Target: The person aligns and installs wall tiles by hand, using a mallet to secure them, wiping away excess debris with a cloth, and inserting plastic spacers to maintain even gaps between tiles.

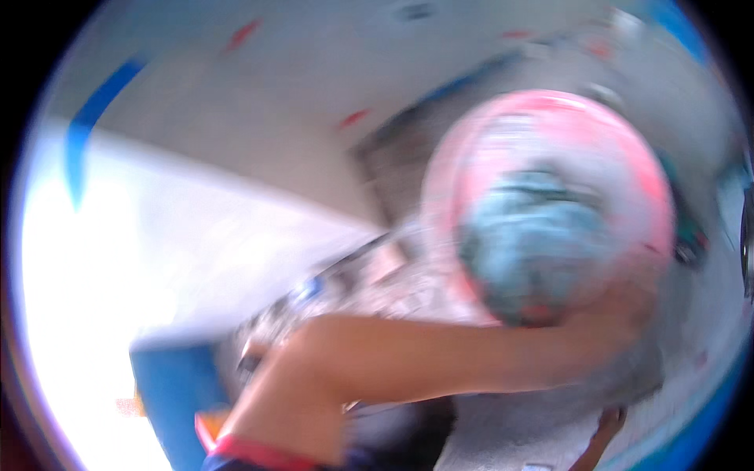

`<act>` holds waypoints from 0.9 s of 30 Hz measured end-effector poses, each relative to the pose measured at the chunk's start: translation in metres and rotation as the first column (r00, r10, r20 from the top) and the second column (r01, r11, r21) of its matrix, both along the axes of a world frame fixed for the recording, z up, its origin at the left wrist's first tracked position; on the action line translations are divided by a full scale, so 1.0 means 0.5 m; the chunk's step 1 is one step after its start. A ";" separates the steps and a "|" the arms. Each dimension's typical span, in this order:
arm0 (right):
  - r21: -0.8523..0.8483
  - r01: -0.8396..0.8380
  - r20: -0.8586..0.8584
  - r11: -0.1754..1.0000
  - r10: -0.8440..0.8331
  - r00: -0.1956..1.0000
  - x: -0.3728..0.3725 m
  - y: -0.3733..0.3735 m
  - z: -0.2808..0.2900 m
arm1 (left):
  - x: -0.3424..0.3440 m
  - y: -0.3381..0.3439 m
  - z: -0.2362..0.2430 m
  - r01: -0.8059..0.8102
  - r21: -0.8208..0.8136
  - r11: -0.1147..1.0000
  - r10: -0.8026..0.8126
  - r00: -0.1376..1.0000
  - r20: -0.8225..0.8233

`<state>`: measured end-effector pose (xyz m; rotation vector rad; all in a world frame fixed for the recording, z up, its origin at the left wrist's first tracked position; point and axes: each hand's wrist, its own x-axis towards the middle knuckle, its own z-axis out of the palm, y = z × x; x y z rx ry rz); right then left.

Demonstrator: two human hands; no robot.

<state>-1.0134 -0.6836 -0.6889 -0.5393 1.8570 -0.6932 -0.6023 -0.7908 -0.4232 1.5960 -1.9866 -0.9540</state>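
Now has the left hand [628, 302] right up at the lower-right rim of a round pink basin [653, 184], with forearm [448, 353] stretched across just below it! Cannot tell, through all this blur, whether gripping or merely touching. Inside the basin, right of centre in view: a blue-green heap [542, 235], too smeared to name. Down at lower left, a flat blue surface [177, 400], near a red-edged sleeve [263, 454]. Cannot tell any right-hand grip.

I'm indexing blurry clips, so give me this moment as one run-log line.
left hand: at rim of pink basin, grip too blurred to tell | in basin: blue-green, cloth-like bundle | view: motion-blurred
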 end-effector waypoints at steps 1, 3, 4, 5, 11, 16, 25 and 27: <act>-0.195 0.083 0.016 0.977 -0.081 0.997 0.098 0.055 0.057 | -0.039 -0.020 -0.063 -0.136 0.037 0.990 0.140 0.980 -0.139; -0.136 -0.218 0.075 0.967 0.229 0.971 0.097 0.104 0.160 | -0.100 -0.072 -0.118 -0.324 -0.025 0.946 0.286 0.866 -0.410; -0.284 -0.735 -0.279 0.615 0.681 0.677 0.039 0.110 0.159 | -0.101 -0.082 -0.111 -0.373 -0.062 0.926 0.319 0.858 -0.402; -0.185 -0.196 0.251 0.963 0.240 0.938 0.117 0.109 0.195 | -0.085 -0.084 -0.130 -0.343 -0.305 0.889 0.169 0.863 -0.477; -0.066 -0.633 0.364 0.772 0.609 0.705 0.289 0.128 0.344 | 0.222 0.381 -0.067 0.002 -0.848 0.531 -0.089 0.995 -0.053; 0.158 -0.842 0.567 0.516 0.651 0.505 0.658 0.245 0.529 | 0.664 0.992 -0.089 0.006 -0.093 0.996 0.026 0.939 0.342; -0.050 -0.875 0.387 -0.481 0.798 -0.461 1.235 0.666 0.659 | 0.906 1.771 -0.217 -0.849 0.095 0.519 0.722 0.495 0.483; -0.021 -0.865 0.302 -0.501 0.822 -0.483 1.299 0.748 0.617 | 0.933 1.847 -0.276 -0.983 -0.061 0.175 0.913 0.138 0.384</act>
